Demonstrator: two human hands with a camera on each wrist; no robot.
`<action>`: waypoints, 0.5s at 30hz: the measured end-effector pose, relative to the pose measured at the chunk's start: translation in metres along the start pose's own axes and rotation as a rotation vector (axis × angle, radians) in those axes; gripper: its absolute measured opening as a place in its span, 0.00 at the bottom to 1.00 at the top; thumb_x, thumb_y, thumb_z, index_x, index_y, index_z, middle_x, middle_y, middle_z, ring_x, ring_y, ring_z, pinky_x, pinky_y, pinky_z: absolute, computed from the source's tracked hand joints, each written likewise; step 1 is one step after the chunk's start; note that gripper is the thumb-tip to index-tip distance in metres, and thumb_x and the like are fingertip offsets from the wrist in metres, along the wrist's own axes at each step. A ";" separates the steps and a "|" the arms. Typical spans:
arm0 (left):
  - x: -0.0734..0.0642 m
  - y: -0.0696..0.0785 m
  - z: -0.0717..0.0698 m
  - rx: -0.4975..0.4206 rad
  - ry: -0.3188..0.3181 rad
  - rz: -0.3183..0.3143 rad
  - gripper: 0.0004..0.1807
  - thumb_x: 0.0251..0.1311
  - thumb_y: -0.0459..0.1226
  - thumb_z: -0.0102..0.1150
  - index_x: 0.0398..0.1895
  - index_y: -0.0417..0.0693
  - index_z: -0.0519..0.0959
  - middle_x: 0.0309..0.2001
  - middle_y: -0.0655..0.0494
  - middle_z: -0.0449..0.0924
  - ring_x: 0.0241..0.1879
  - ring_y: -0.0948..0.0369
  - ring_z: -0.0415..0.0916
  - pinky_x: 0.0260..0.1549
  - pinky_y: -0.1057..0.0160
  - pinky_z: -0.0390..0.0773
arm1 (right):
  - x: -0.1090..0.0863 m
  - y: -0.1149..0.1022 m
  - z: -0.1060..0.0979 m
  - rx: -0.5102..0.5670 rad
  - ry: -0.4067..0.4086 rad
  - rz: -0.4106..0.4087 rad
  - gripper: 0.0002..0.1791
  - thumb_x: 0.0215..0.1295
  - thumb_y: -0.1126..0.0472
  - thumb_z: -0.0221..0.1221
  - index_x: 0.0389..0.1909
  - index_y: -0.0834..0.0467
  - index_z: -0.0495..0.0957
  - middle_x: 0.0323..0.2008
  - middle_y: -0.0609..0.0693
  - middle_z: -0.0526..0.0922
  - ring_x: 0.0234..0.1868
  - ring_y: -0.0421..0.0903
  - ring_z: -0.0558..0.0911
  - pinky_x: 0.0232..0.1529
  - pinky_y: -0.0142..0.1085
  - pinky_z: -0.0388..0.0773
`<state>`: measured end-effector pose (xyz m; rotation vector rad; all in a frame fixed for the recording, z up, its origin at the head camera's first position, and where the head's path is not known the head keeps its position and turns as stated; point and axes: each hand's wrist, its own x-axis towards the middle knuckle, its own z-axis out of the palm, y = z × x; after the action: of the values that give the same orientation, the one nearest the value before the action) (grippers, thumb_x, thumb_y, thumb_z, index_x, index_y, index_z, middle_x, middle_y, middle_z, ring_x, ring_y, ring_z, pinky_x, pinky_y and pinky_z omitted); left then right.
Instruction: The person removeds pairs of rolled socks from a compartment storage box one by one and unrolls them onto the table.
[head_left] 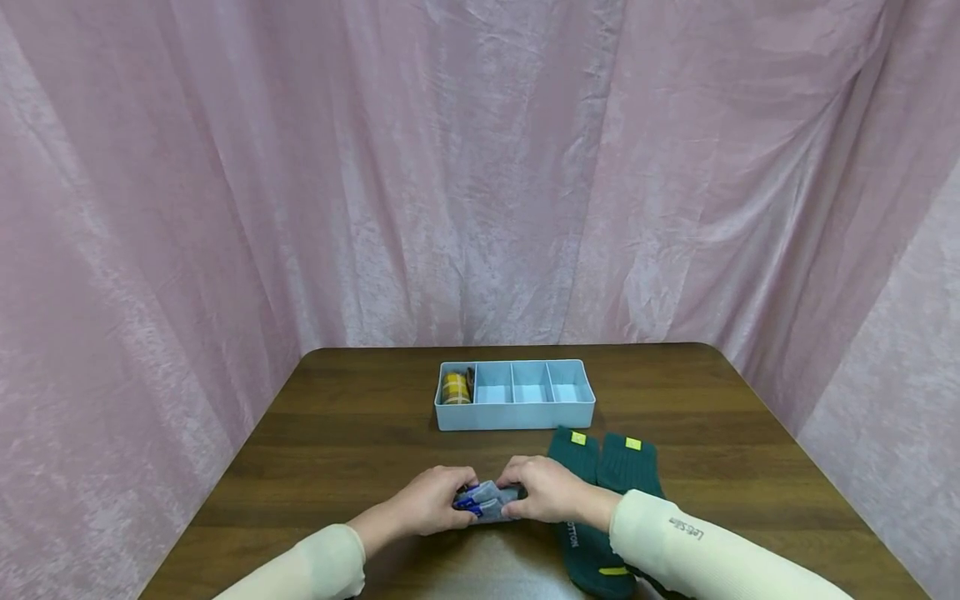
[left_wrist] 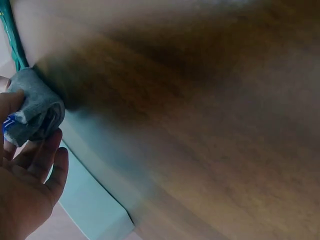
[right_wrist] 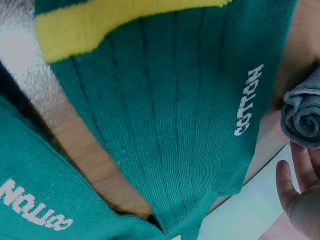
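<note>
A rolled-up grey sock bundle (head_left: 489, 498) with blue markings is held low over the table's near half, between both hands. My left hand (head_left: 433, 502) grips its left end, thumb on the near side. At the other end my right hand (head_left: 553, 492) pinches the roll. In the right wrist view the end of the grey roll (right_wrist: 304, 116) shows a spiral of fabric. Under and beside the right forearm lie two dark green socks (head_left: 628, 472), flat, with yellow tags and white "COTTON" lettering; the forearm partly covers them.
A light blue divided box (head_left: 516, 417) stands behind the hands, near the table's far edge. Its leftmost compartment holds a yellow plaid roll (head_left: 455, 389) and something dark beside it. Pink curtains (head_left: 480, 175) hang around the brown wooden table (head_left: 337, 433).
</note>
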<state>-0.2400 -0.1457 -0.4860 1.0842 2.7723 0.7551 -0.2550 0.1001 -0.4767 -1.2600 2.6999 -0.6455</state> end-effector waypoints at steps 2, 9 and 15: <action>-0.001 0.000 0.000 0.004 0.007 0.005 0.15 0.51 0.42 0.75 0.34 0.55 0.76 0.30 0.71 0.73 0.28 0.72 0.70 0.26 0.71 0.71 | 0.000 0.000 0.000 -0.004 0.008 -0.010 0.17 0.61 0.50 0.68 0.48 0.52 0.85 0.43 0.40 0.81 0.42 0.34 0.78 0.46 0.33 0.77; -0.006 -0.002 0.001 -0.015 0.007 0.027 0.15 0.52 0.45 0.75 0.39 0.56 0.78 0.37 0.70 0.75 0.34 0.72 0.72 0.33 0.70 0.73 | -0.005 0.003 -0.001 0.031 -0.005 -0.053 0.16 0.65 0.54 0.64 0.52 0.53 0.84 0.46 0.41 0.81 0.44 0.35 0.78 0.47 0.32 0.76; -0.012 -0.004 -0.004 -0.083 0.021 0.060 0.17 0.55 0.50 0.72 0.41 0.55 0.79 0.45 0.67 0.78 0.44 0.67 0.75 0.44 0.63 0.77 | -0.005 0.004 -0.002 0.054 -0.001 -0.064 0.15 0.70 0.58 0.58 0.54 0.53 0.83 0.48 0.42 0.82 0.47 0.36 0.79 0.48 0.34 0.76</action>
<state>-0.2343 -0.1581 -0.4857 1.1552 2.7096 0.8849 -0.2547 0.1066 -0.4768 -1.3384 2.6317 -0.7201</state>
